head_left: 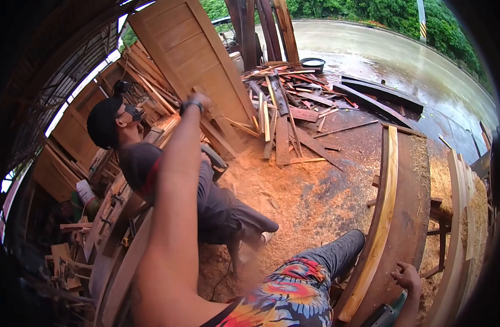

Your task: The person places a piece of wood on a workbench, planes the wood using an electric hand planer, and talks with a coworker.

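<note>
My left arm reaches up and across to the left, and my left hand (198,100), with a dark band at the wrist, is in front of a panelled wooden door (206,60). Motion smears its fingers, so whether they grip anything cannot be made out. My right hand (407,277) is over a wide board (405,218), its fingers loosely bent and apart with nothing visible in them. Just below it, partly cut off by the frame edge, lies a green and black power tool (389,314). A pale wooden strip (382,218) runs along the board's left side.
A masked co-worker (168,169) in dark clothes stands close on my left, partly behind my arm. Scrap wood (293,103) is heaped ahead. Sawdust and shavings (299,201) cover the floor. More long boards (459,229) stand at the right; a cluttered bench (116,207) is at left.
</note>
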Available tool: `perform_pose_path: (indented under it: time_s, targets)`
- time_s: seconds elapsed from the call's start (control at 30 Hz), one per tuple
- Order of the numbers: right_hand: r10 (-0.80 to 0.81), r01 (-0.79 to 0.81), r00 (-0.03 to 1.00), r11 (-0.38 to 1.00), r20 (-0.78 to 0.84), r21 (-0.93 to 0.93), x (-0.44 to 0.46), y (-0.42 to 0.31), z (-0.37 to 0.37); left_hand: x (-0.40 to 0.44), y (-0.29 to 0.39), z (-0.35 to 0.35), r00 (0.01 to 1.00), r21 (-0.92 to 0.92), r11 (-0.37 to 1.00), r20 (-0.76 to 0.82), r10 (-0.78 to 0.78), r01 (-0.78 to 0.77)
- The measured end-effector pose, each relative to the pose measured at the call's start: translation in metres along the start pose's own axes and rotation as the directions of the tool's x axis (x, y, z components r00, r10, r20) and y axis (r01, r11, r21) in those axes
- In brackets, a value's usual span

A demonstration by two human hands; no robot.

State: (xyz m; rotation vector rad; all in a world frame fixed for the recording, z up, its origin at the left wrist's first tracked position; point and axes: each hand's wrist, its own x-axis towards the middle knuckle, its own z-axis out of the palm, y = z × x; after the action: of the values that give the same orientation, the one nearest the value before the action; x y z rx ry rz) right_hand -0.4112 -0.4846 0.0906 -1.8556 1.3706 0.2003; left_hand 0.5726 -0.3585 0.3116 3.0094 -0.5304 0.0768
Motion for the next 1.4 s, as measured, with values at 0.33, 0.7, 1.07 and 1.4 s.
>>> perform_pose_path:
  time_s: [0.33, 0.7, 1.07, 1.4]
  targets:
    - [0.024, -0.029, 0.997, 0.997, 0.068, 0.074, 0.015, 0.015, 0.011, -0.262, 0.082, 0.182, 0.826, -0.351, 0.775, 0.006, 0.563, -0.525]
    - [0.047, -0.064, 0.992, 0.987, 0.114, 0.15, 0.016, 0.02, 0.009, -0.597, 0.119, 0.3, 0.058, -0.62, 0.543, 0.628, 0.776, -0.566]
    - [0.034, -0.055, 0.991, 0.984, 0.128, 0.169, 0.024, 0.03, 0.01, -0.636, 0.122, 0.29, 0.394, -0.379, 0.633, 0.541, 0.743, -0.674]
    - [0.044, -0.058, 0.995, 0.986, 0.093, 0.156, 0.008, 0.007, 0.001, -0.638, 0.123, 0.291, 0.412, -0.372, 0.639, 0.528, 0.743, -0.673]
